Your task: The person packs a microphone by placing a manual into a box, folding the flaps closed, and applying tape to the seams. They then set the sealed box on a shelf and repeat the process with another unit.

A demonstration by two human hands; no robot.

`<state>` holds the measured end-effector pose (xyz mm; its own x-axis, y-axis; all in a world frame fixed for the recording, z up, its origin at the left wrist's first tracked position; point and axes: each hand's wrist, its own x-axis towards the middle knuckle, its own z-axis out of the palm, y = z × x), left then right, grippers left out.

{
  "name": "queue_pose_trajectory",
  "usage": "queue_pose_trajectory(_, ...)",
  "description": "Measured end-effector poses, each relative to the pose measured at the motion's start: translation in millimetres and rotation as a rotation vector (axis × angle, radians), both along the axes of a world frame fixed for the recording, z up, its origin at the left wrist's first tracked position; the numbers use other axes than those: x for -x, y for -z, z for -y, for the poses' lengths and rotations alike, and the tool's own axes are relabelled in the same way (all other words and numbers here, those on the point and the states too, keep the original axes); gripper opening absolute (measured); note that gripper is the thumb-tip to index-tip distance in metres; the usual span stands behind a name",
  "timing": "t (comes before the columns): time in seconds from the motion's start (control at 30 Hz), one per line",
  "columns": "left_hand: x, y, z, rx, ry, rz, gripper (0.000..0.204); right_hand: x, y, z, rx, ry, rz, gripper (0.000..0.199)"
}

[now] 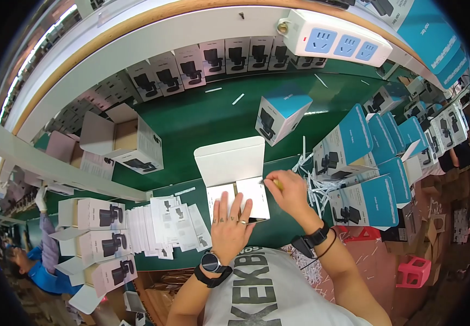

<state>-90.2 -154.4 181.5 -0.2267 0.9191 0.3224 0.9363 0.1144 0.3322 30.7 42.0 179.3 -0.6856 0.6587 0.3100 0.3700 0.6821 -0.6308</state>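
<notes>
A white carton (229, 163) stands in front of me on the green bench, its large lid flap raised at the far side. Across its inner flaps lies my left hand (230, 225), fingers stretched out and flat, pressing on the white cardboard. My right hand (290, 193) is closed around a small yellow tool (278, 184) at the carton's right edge. The tool's dark end points at the right inner flap; its exact kind is mostly hidden by the fingers. A narrow brown gap shows between the flaps.
Printed leaflets (179, 220) lie left of the carton, beside open boxes (102, 242). Blue-and-white boxes (349, 146) and paper strips (322, 190) crowd the right. A closed box (278, 117) stands beyond. A power strip (333, 38) hangs above. Another person (45, 266) is at far left.
</notes>
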Motion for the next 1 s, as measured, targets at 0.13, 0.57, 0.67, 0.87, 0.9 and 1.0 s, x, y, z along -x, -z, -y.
queue_pose_trajectory(0.13,1.6,-1.7,-2.0,0.031,-0.013,0.011,0.068,10.7,11.0,-13.3,-0.184,0.031,-0.105,0.012)
queue_pose_trajectory(0.57,10.7,4.2,-5.5,0.038,-0.025,0.037,0.066,19.1,-4.3,-20.4,-0.253,-0.030,-0.058,0.013)
queue_pose_trajectory(0.67,11.5,4.3,-4.9,0.037,-0.024,0.041,0.066,12.0,-7.0,-11.9,-0.199,-0.074,-0.038,0.014)
queue_pose_trajectory(0.87,9.2,1.9,-3.6,0.037,-0.013,0.026,0.066,8.1,-3.7,-5.3,-0.131,-0.094,-0.091,0.017)
queue_pose_trajectory(0.9,7.8,1.4,-4.2,0.038,-0.019,0.021,0.066,11.7,-2.7,-10.2,-0.156,-0.008,-0.091,0.018)
queue_pose_trajectory(1.0,5.6,0.9,-5.5,0.040,-0.029,0.012,0.067,19.1,-3.3,-27.7,-0.236,-0.061,-0.068,0.019)
